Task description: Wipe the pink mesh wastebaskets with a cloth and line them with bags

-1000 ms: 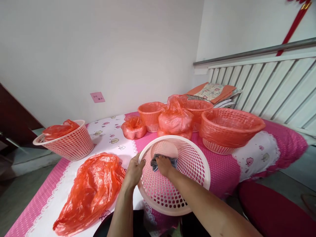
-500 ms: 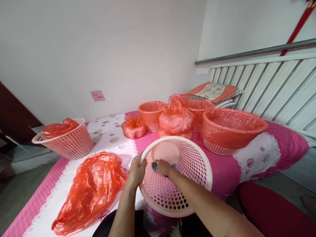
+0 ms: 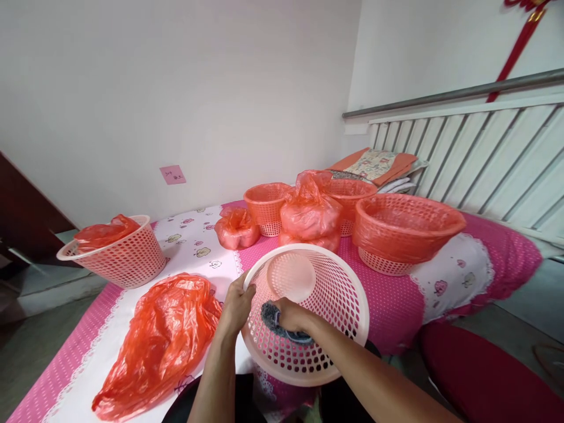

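A pale pink plastic basket [image 3: 341, 282] with a holed wall lies tilted in front of me, its mouth facing me. My left hand [image 3: 237, 305] grips its rim on the left, thumb over the edge. Inside the basket, my right hand [image 3: 291, 315] is closed on a grey cloth [image 3: 274, 320], pressed against the lower inner wall. Part of the cloth hangs out below the fingers. To the left of the basket, a crumpled red plastic bag [image 3: 163, 341] lies flat on the tablecloth.
A basket with a red bag inside [image 3: 127, 255] stands at the left. Behind are a small tied red bag [image 3: 238, 229], a larger filled red bag [image 3: 311, 217] and bag-lined baskets [image 3: 405, 235]. A dark red stool [image 3: 480, 370] is at the right, a white radiator [image 3: 467, 147] behind.
My right hand has moved down and slightly left inside the basket with the cloth, and more of the cloth shows. The left hand still holds the rim. The view has shifted slightly.
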Demonstrator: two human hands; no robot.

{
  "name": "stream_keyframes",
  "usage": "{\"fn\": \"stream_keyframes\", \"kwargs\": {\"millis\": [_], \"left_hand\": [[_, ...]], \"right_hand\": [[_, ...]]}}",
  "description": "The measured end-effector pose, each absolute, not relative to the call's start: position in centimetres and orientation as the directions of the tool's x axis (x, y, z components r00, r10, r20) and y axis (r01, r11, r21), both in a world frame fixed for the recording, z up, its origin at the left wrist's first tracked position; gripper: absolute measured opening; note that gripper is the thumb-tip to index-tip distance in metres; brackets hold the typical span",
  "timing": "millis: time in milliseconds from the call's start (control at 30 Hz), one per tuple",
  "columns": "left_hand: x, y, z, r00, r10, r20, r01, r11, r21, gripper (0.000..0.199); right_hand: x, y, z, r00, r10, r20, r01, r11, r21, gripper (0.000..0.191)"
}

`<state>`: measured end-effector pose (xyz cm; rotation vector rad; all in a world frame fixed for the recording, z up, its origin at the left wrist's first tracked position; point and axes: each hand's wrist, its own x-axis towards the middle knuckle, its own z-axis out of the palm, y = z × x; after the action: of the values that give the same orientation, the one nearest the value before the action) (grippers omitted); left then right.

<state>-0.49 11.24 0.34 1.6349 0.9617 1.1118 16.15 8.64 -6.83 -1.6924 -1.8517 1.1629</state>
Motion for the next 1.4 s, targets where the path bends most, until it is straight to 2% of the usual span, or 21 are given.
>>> {"fn": "stream_keyframes", "kwargs": {"millis": [33, 100, 200, 367, 500, 600, 700, 800, 900, 1033, 1133, 1267, 1400], "left_hand": [[-0.6, 11.3, 0.3, 0.289, 0.926, 0.244, 0.093, -0.281, 0.955, 0.049], [-0.6, 11.3, 0.3, 0.292, 0.925, 0.244, 0.061, -0.273, 0.96, 0.048], [-0.7, 11.2, 0.3, 0.296, 0.927, 0.232, 0.042, -0.255, 0.966, 0.042], [-0.7, 11.0, 0.3, 0.292, 0.928, 0.231, 0.047, -0.255, 0.966, 0.034], [-0.8, 10.9, 0.4, 0.277, 0.937, 0.211, 0.076, -0.24, 0.968, 0.029], [-0.7, 10.7, 0.6, 0.288, 0.937, 0.199, 0.071, -0.228, 0.971, 0.033], [-0.7, 10.5, 0.9, 0.308, 0.934, 0.182, 0.074, -0.214, 0.974, 0.039], [-0.6, 10.4, 1.0, 0.325, 0.932, 0.157, 0.079, -0.193, 0.978, 0.046], [-0.5, 10.4, 1.1, 0.323, 0.932, 0.163, 0.078, -0.198, 0.977, 0.048], [-0.5, 10.6, 1.1, 0.32, 0.935, 0.155, 0.088, -0.192, 0.977, 0.047], [-0.4, 10.6, 1.3, 0.343, 0.927, 0.152, 0.095, -0.196, 0.976, 0.044], [-0.4, 10.4, 2.0, 0.308, 0.933, 0.184, 0.13, -0.233, 0.964, 0.051], [-1.0, 10.0, 3.0, 0.283, 0.938, 0.198, 0.099, -0.234, 0.967, 0.064]], "right_hand": [[16.1, 8.0, -6.5, -0.233, 0.944, -0.235, 0.623, -0.041, -0.781, 0.014], [15.8, 6.5, -6.1, -0.273, 0.941, -0.199, 0.597, 0.003, -0.802, 0.025], [15.0, 4.3, -6.0, -0.286, 0.955, -0.084, 0.536, 0.087, -0.84, 0.034], [14.2, 0.9, -5.6, -0.244, 0.961, 0.131, 0.481, 0.237, -0.844, 0.023], [14.0, -1.3, -5.7, -0.299, 0.907, 0.295, 0.448, 0.406, -0.796, 0.022], [14.2, -2.5, -6.7, -0.41, 0.866, 0.284, 0.509, 0.476, -0.717, 0.025], [15.2, -3.7, -7.8, -0.52, 0.837, 0.169, 0.622, 0.507, -0.597, 0.023], [16.8, -5.1, -8.6, -0.465, 0.876, 0.123, 0.739, 0.462, -0.491, 0.029], [18.0, -6.3, -9.1, -0.365, 0.899, 0.241, 0.846, 0.429, -0.318, 0.04], [18.3, -7.0, -9.7, -0.371, 0.844, 0.388, 0.885, 0.448, -0.128, 0.035], [18.0, -6.7, -10.0, -0.348, 0.826, 0.444, 0.901, 0.426, -0.085, 0.028], [17.7, -5.9, -9.7, -0.317, 0.853, 0.414, 0.922, 0.379, -0.076, 0.018], [17.4, -5.0, -8.4, -0.33, 0.872, 0.362, 0.899, 0.407, -0.16, 0.022]]}}
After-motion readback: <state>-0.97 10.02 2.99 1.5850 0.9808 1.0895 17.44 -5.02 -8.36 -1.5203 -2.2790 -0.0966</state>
